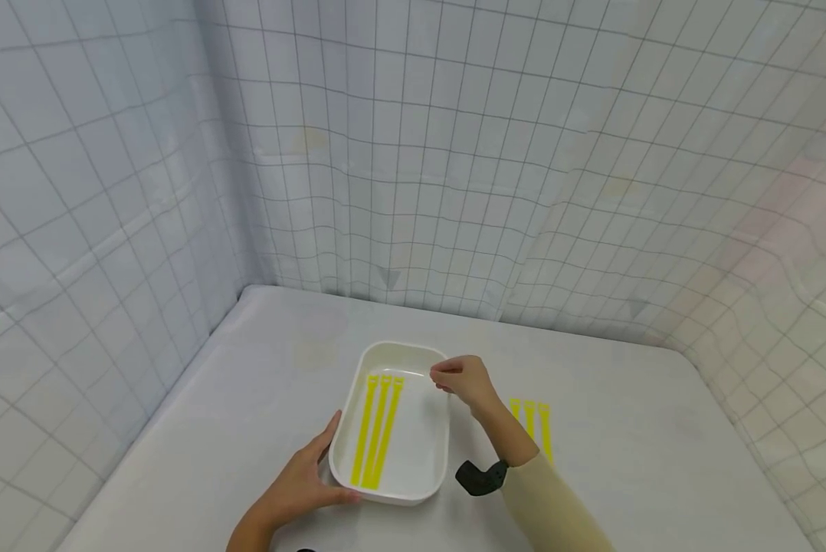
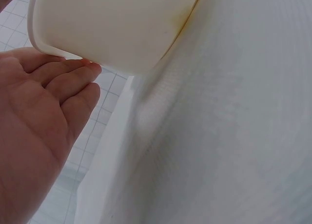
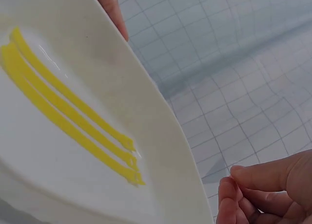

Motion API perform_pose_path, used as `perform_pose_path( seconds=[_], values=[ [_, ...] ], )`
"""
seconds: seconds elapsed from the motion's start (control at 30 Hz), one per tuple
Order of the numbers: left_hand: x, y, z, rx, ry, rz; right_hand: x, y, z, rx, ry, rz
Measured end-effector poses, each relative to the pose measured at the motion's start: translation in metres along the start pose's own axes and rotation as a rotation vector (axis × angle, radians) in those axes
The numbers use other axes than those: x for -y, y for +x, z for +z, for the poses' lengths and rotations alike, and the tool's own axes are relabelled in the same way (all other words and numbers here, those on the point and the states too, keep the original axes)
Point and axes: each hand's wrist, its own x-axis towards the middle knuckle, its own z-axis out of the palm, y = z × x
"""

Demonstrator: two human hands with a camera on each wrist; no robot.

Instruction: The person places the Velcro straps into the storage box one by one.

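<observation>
A white rectangular tray (image 1: 423, 452) with rounded corners sits on the table, and three yellow slotted-head cable straps (image 1: 378, 433) lie side by side in its left half. At the near left corner, my left hand (image 1: 303, 479) touches the tray, thumb along the near end and fairly straight fingers at the left side. In the left wrist view those fingers (image 2: 73, 80) meet the tray's outer wall just under the rim. My right hand (image 1: 464, 379) is above the tray's far right edge. Its thumb and curled index finger meet at the tips, with nothing visible between them.
More yellow cable straps (image 1: 545, 429) lie on the table right of the tray, partly hidden by my right forearm. The white-covered table (image 1: 634, 429) ends at gridded white curtains (image 1: 413, 192) at the back and both sides.
</observation>
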Motion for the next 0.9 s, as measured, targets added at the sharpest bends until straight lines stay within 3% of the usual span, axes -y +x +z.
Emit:
perform_pose_path(
  seconds=[0.33, 0.9],
  values=[
    [0.001, 0.001, -0.002, 0.005, 0.002, 0.014, -0.011, -0.014, -0.028, -0.069, 0.025, -0.014],
    [0.000, 0.000, 0.000, 0.006, 0.002, 0.007, -0.047, -0.030, -0.058, -0.157, -0.062, 0.085]
  ],
)
